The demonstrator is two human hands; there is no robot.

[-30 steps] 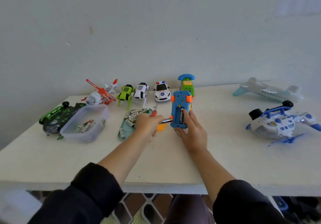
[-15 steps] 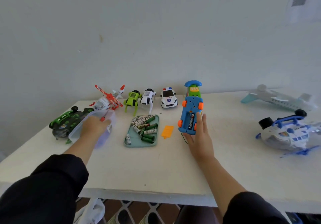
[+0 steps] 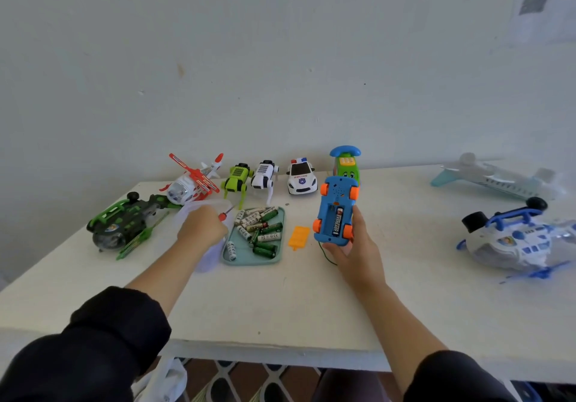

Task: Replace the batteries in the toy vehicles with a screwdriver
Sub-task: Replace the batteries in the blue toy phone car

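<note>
the table carries the whole spread of toys, and the biggest change on it is the left arm: a second ago the left hand was beside the blue car with a battery at the open bay; now it is over the clear tub at the left, just beside the tray of loose batteries. it grips the red screwdriver, whose tip pokes out toward the tray; whether the fingers also hold a battery i cannot tell, as the palm faces away.

the right hand is unchanged: it holds the car upside down and tilted up off the table, thumb on the near end, fingers along the right side. the bay is open with one cell seated and the slot beside it bare. the orange cover lies on the table between tray and car.

my reading: the old cell is probably being dropped in the tub, so a fresh one must come next, then the cover and screw.
</note>
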